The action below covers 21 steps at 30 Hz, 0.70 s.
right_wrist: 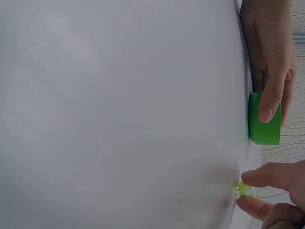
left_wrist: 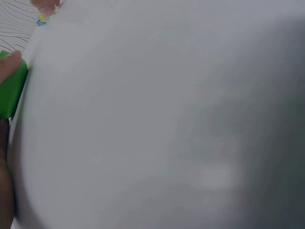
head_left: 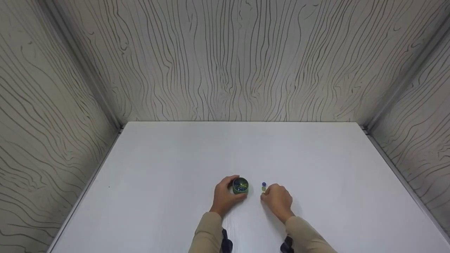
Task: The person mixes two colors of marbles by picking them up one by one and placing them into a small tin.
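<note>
My left hand (head_left: pixel 225 196) grips a small green cup (right_wrist: pixel 266 131) from its left side, thumb at the near side and fingers round the far side. Seen from above, the cup holds several dark blue and yellowish glassy marbles (head_left: pixel 240 185). To the right of it, my right hand (head_left: pixel 278 200) reaches down to the table. Its thumb and a finger pinch a clear yellow-green marble (right_wrist: pixel 246 190) close to the white surface. Just beyond those fingertips, a blue marble (head_left: pixel 264 184) and a yellow-green marble (head_left: pixel 263 189) sit in a short row.
The white table (head_left: pixel 168 158) runs back to a panel with a wood-grain pattern (head_left: pixel 225 63). Similar panels stand on the left and right. Dark straps (head_left: pixel 226 241) show at the wrists near the bottom edge.
</note>
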### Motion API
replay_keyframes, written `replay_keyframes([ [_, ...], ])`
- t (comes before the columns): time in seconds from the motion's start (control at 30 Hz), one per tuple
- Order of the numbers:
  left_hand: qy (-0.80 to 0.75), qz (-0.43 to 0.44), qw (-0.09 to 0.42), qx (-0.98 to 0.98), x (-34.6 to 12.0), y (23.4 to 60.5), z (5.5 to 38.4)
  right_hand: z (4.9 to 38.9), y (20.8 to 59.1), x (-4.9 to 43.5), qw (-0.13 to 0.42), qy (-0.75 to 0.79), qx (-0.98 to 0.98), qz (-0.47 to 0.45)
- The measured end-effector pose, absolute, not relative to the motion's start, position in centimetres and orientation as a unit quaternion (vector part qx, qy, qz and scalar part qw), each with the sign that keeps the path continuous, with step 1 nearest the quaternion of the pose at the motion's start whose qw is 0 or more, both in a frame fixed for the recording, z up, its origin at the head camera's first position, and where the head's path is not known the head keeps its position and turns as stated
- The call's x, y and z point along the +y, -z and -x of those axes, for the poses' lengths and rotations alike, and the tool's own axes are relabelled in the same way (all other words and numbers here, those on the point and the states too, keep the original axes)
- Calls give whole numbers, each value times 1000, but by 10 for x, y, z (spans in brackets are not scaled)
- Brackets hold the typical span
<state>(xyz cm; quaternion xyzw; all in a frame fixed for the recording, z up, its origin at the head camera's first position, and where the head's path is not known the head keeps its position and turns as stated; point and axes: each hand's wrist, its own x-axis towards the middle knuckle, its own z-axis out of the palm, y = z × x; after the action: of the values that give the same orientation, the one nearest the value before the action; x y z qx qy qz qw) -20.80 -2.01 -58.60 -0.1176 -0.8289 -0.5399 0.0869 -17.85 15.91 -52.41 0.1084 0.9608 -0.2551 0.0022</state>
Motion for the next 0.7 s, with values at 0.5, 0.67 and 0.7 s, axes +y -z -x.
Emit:
replay_keyframes([
  [0.5, 536, 110, 79, -833, -20, 582, 206, 173, 527, 168, -4, 263, 964, -36],
  [0.67, 538, 114, 79, -832, -21, 583, 206, 172, 528, 169, -14, 258, 966, -27],
  [0.7, 537, 116, 80, -832, -21, 583, 206, 172, 528, 169, -13, 257, 966, -27],
])
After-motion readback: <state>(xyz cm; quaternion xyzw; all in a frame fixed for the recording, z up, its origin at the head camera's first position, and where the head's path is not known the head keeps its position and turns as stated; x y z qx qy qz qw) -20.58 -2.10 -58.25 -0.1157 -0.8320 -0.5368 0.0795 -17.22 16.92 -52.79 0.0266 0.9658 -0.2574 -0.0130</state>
